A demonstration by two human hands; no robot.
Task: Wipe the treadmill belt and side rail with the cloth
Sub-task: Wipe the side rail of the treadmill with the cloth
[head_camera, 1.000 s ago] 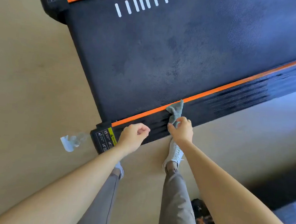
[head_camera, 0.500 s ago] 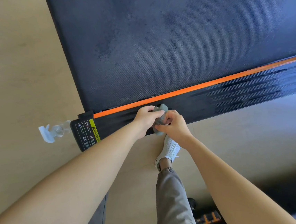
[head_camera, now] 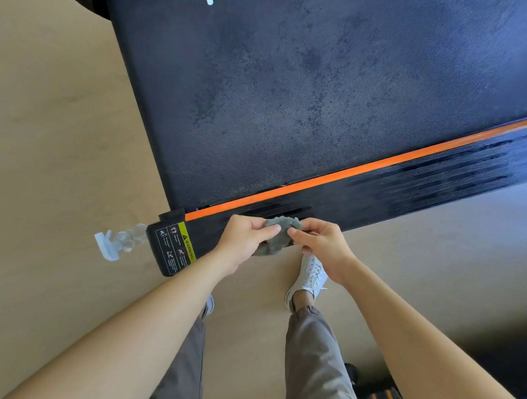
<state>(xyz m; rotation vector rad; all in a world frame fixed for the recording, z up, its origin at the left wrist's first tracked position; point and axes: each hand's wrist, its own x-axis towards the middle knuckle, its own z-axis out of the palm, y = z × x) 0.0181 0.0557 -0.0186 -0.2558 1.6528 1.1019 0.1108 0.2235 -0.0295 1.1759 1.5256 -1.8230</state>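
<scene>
Both hands meet at lower centre of the frame, the left hand [head_camera: 245, 241] and right hand [head_camera: 322, 246] each closed on the bunched grey cloth [head_camera: 279, 234], which is pinched between their fingertips just over the near edge of the side rail [head_camera: 418, 182]. The rail, black and ribbed with an orange stripe [head_camera: 371, 166] along its inner edge, runs from lower left to the right edge of the frame, and the dark textured treadmill belt [head_camera: 298, 90] fills the area above it. A clear spray bottle [head_camera: 119, 243] lies on the tan floor [head_camera: 54, 115] at left, just beside the rail's end cap bearing a warning label [head_camera: 175, 248], and a white shoe [head_camera: 309, 276] stands below the right hand.
</scene>
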